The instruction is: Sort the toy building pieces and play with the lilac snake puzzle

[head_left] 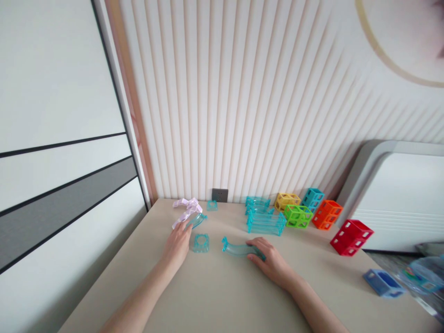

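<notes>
My right hand (272, 259) is closed round one end of a curved translucent teal track piece (238, 249), with the fingers on top and the thumb in front. Farther left, my left hand (178, 243) has its fingers closed on the near end of another curved teal track piece (197, 221). Between the two hands lies a square teal piece with a round hole (201, 243). Pale purple angular pieces (189, 209) lie just beyond my left fingers. A second square teal piece (212, 205) rests near the wall.
Several teal track pieces (266, 223) are grouped at the back. To their right stand yellow (287, 201), green (298, 216), blue (312, 200), orange (327, 215) and red (352, 237) block frames. A darker blue block (384, 283) sits by the right edge. A wall socket (219, 195) is behind.
</notes>
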`<act>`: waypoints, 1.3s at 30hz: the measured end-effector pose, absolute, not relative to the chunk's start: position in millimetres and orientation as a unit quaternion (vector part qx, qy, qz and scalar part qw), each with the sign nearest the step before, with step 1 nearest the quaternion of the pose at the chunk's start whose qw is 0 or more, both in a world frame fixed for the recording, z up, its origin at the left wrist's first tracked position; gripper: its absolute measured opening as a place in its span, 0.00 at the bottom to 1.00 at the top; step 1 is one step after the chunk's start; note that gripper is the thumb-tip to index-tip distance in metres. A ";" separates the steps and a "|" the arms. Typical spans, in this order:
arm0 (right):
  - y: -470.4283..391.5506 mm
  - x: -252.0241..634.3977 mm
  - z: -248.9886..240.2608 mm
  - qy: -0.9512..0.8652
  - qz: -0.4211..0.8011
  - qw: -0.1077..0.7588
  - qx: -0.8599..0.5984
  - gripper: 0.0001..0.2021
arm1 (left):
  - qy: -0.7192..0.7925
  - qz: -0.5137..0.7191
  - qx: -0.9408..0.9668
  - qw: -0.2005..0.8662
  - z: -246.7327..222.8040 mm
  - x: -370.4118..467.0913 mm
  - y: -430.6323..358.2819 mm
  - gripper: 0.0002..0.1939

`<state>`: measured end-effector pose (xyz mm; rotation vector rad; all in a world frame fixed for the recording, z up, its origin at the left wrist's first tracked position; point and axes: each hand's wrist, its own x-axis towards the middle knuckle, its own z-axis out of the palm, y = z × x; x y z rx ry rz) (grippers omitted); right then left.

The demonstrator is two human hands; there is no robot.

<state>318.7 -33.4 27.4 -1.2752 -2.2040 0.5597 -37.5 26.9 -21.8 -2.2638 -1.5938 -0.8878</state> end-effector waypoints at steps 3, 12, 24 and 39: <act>-33.0 319.3 25.9 -0.815 0.208 0.268 -0.470 0.17 | -0.541 -0.304 -0.776 0.116 -25.2 -39.4 29.7 0.20; -33.7 320.1 23.5 -0.813 0.210 0.277 -0.468 0.17 | -0.530 -0.331 -0.774 0.105 -8.7 -32.9 24.2 0.19; -33.8 320.8 21.6 -0.768 0.231 0.338 -0.493 0.21 | -0.488 -0.491 -0.716 -0.094 18.3 -6.0 -2.0 0.10; -36.3 221.1 29.7 -0.460 0.512 0.600 -0.408 0.31 | -0.362 -0.500 -0.492 -0.613 28.6 40.4 -37.1 0.23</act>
